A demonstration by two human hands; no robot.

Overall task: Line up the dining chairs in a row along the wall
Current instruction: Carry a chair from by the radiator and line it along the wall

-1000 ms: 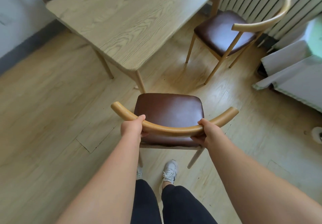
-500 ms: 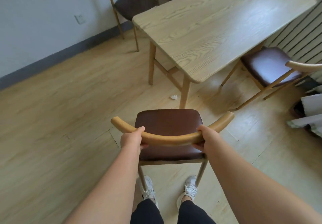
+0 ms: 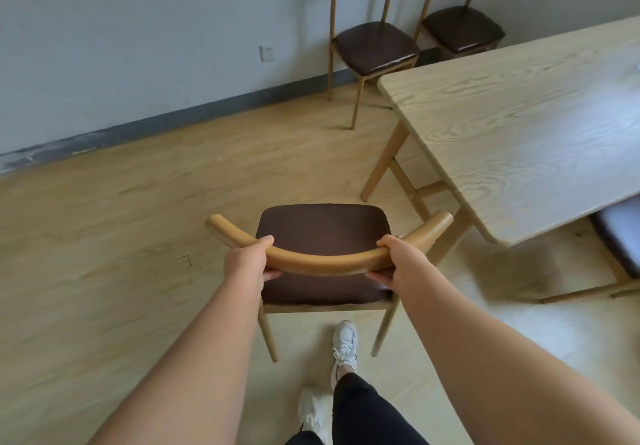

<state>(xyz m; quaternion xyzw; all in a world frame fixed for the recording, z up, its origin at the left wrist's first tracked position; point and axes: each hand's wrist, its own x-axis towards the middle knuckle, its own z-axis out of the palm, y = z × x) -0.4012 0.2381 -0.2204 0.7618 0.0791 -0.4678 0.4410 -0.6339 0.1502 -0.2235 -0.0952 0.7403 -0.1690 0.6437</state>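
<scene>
Brown-seated chair [image 3: 322,226] faces the wall [image 3: 138,46], backrest [image 3: 322,265] running left-right. Left hand [image 3: 246,264] and right hand [image 3: 401,264] curl fingers round it; its legs perhaps lifted.

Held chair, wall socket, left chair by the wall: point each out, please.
held chair [image 3: 322,228], head view, on the brown seat.
wall socket [image 3: 267,53], head view, on its white plate.
left wall chair [image 3: 375,47], head view, on its seat cushion.
</scene>
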